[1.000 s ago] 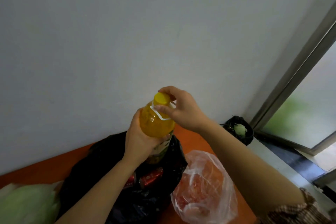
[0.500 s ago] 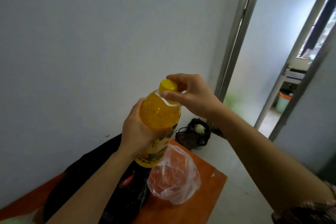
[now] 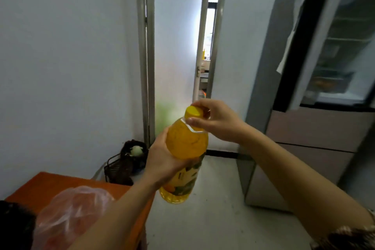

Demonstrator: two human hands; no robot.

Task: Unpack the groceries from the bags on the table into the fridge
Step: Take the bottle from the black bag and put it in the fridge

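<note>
The fridge (image 3: pixel 304 128), upper shelves showing, now enters view at right; the orange table (image 3: pixel 60 182) with its clear bag (image 3: pixel 73 209) and black bag (image 3: pixel 14 225) has slid to lower left, a wire basket (image 3: pixel 119 168) on the floor beyond. The juice bottle (image 3: pixel 186 148), earlier above the bags, is upright over the floor between table and fridge, the left hand (image 3: pixel 162 160) wrapped round its body and the right hand (image 3: pixel 219 122) pinching its yellow cap (image 3: pixel 193 112).

Left hand (image 3: pixel 162 159), right hand (image 3: pixel 221 123): both curled
</note>
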